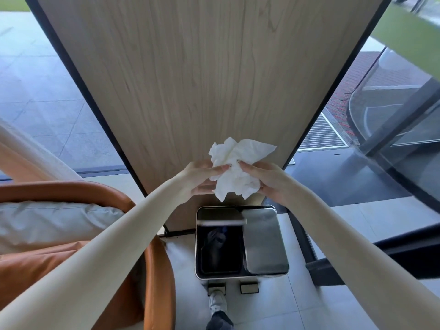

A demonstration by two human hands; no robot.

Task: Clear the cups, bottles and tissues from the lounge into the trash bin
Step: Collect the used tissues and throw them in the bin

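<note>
Both hands hold a wad of crumpled white tissues (237, 166) in front of me, above the steel trash bin (266, 273). My left hand (200, 178) grips the wad's left side, my right hand (267, 181) its right side. The bin stands on the floor against a wooden panel and has two compartments. The left compartment (220, 248) is open and dark inside, with its lid raised. The right lid (264, 241) is down. My foot in a white shoe (217, 301) presses the left pedal (216, 288). The tissues hang above the bin's back edge.
An orange leather armchair (157, 270) with a grey cushion (54, 222) stands close on the left of the bin. A wide wooden panel (190, 79) rises behind it. Glass walls flank the panel. A second pedal (249, 288) sits to the right of the pressed one.
</note>
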